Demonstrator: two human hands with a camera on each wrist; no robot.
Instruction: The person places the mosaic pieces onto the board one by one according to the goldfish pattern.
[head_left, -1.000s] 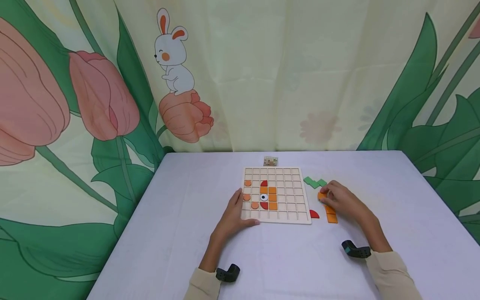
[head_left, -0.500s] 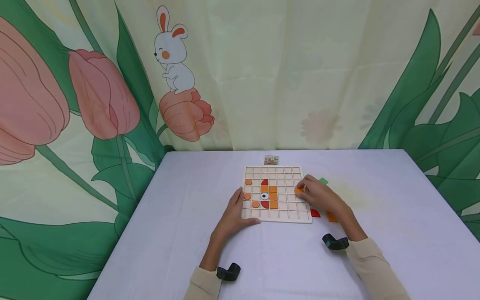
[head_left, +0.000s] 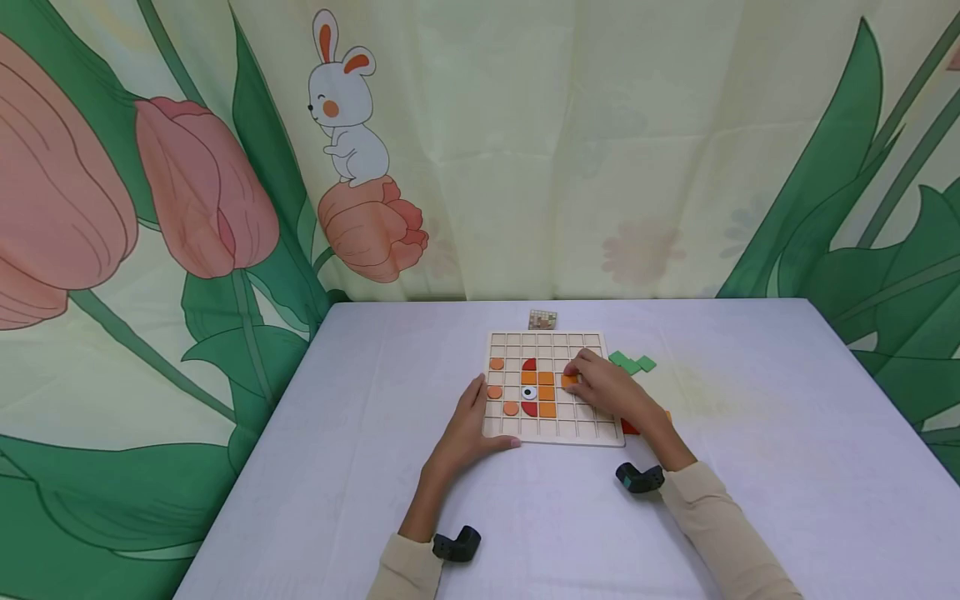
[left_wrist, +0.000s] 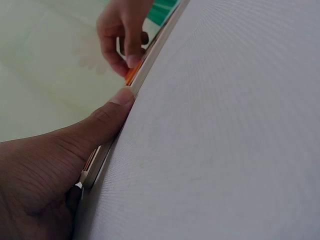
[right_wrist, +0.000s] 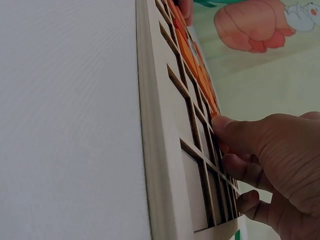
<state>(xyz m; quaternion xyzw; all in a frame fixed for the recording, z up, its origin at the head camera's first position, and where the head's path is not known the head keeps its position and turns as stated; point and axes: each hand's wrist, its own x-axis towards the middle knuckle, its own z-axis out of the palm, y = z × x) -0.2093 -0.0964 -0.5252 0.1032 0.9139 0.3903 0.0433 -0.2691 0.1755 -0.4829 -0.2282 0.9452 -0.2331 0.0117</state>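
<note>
A wooden grid board (head_left: 585, 432) lies flat on the table. My left hand (head_left: 465, 429) rests against its near-left corner, straight fingers along the left side and thumb on the front edge. Over the board's right half, my right hand (head_left: 606, 385) pinches an orange square tile (head_left: 569, 381) between thumb and fingers. Seated in the grid are several orange squares (head_left: 547, 393), two red rounded pieces (head_left: 529, 409), a white eye piece (head_left: 528, 392) and three light-orange discs (head_left: 511, 408). In the right wrist view, the fingertips are close to the grid.
Green tiles (head_left: 624, 362) lie right of the board. A red piece (head_left: 628, 427) is partly hidden beneath the right forearm, and an orange tile edge shows beside it. A small patterned card (head_left: 543, 320) lies behind the board. A printed curtain (head_left: 525, 167) hangs behind the table.
My right hand has carried the orange square tile leftward from the loose tiles at the right to over the board. The left hand has stayed at the board's corner.
</note>
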